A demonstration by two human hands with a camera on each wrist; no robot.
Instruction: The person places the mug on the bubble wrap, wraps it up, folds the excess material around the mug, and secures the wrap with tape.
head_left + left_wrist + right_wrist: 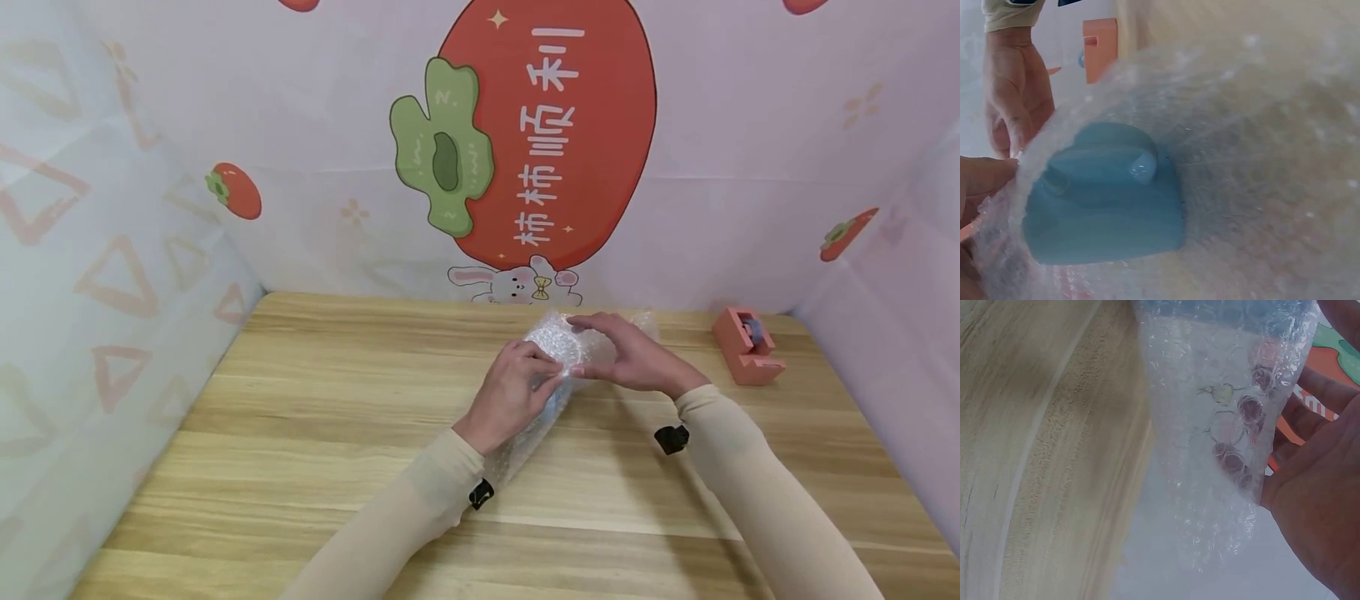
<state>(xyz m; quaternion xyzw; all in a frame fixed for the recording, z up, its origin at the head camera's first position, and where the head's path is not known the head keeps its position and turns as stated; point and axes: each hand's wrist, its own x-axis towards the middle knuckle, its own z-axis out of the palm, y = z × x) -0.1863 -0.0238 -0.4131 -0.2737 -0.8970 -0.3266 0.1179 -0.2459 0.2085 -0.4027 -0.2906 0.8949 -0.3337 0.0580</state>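
A light blue mug (pixel 1110 219) with a curved handle shows through a sheet of clear bubble wrap (pixel 557 340) that lies around it. With thumb and fingers, my left hand (pixel 510 396) pinches the wrap's edge over the mug. My right hand (pixel 641 358) holds the wrap from the right side, its thumb close to the left fingertips. In the right wrist view, the fingers of the right hand (pixel 1319 506) curve behind a hanging flap of bubble wrap (pixel 1204 456), partly seen through it. The left hand is mostly cut off in its own wrist view.
An orange-pink tape dispenser (pixel 742 354) with a roll of tape stands at the back right of the wooden table (pixel 322 433). Printed cloth walls (pixel 322 225) rise at the back and both sides. Small black devices (pixel 671 439) sit at both wrists.
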